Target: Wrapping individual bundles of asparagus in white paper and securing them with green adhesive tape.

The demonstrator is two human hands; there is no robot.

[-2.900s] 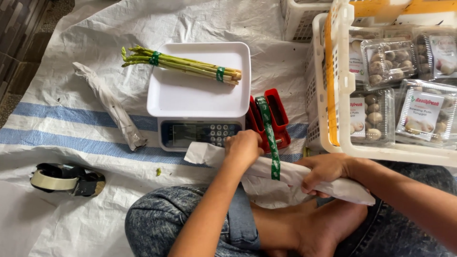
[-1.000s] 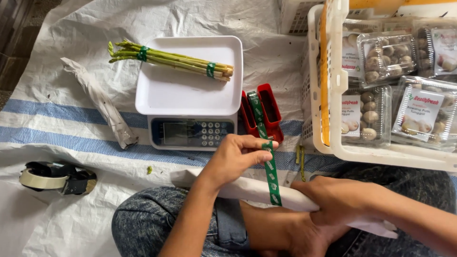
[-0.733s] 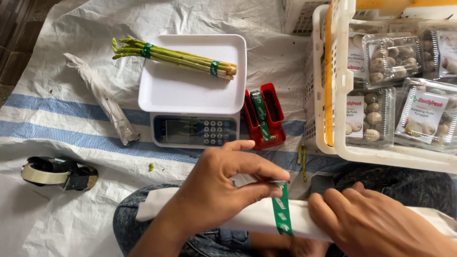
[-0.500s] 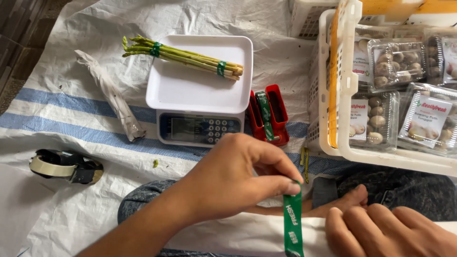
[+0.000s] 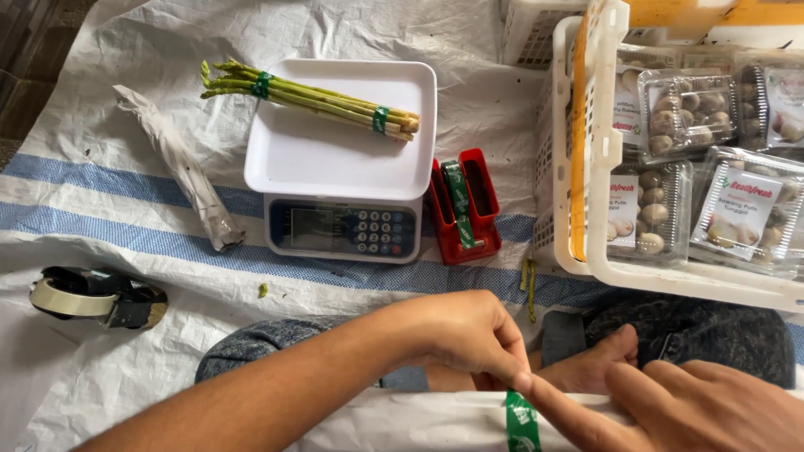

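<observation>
Head view, largest item first. The white woven plastic sheet with blue stripes (image 5: 109, 197) covers the floor under everything. I take the white digital scale with its flat tray (image 5: 342, 159) as landmark. Right of it stands the white plastic crate (image 5: 586, 209) holding clear packs of mushrooms (image 5: 687, 113). Below the scale, at the bottom edge, lies the long white paper-wrapped bundle (image 5: 402, 423), across my lap. My left hand (image 5: 456, 335) pinches down on the strip of green printed tape (image 5: 521, 418) that wraps the bundle; my right hand (image 5: 670, 410) lies on the bundle just beside it, forefinger pressed along the tape, fingers closed on nothing that I can see. On the scale's tray rests a bunch of green asparagus tied with two green bands (image 5: 310, 99). Left of the scale lies a twisted grey paper wrap (image 5: 180, 167); just right of it, the red tape dispenser (image 5: 465, 205); well below-left, a black dispenser with a pale tape roll (image 5: 92, 297).
</observation>
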